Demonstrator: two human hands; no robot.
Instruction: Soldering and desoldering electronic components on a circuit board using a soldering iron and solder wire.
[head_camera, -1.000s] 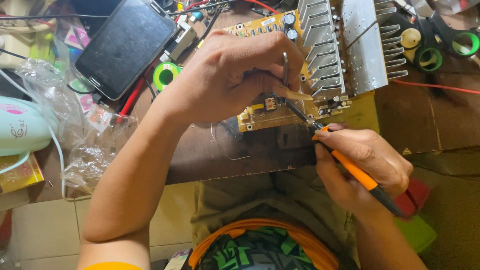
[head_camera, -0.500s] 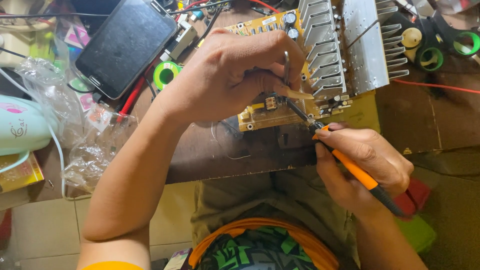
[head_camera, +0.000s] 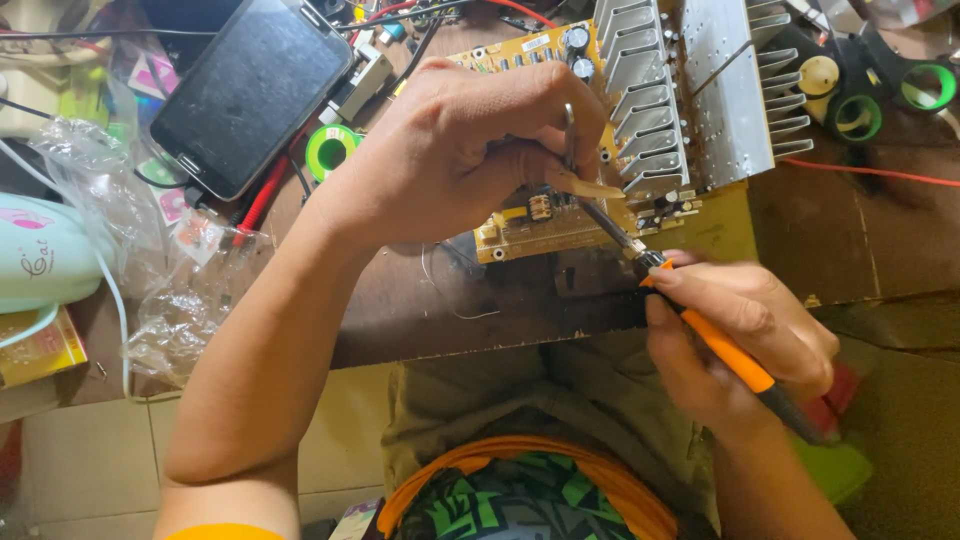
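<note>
From my remote seat, the brown workbench (head_camera: 420, 310) was the biggest thing under the hands, with a finned aluminium heat sink (head_camera: 700, 90) just beyond the grip and a dark tablet (head_camera: 250, 90) well off to its left. The yellow circuit board (head_camera: 530, 215) lay directly beneath the grip, one end tucked under the heat sink. My left hand (head_camera: 450, 150) rested over the board, its fingers closed on slim metal tweezers (head_camera: 570, 135) whose tips came down toward a component near the board's near edge; whether the tweezers actually pinched that part I could not tell. My right hand (head_camera: 740, 340) was wrapped shut around the orange-handled soldering iron (head_camera: 720, 350), held like a pen, its tip meeting the board just beside the tweezer tips. I judged the work to be midway: tool and tweezers were both at the joint, nothing had been lifted clear of the board, and the remaining components sat in their rows. A green solder spool (head_camera: 330, 150) lay to the left of the grip.
</note>
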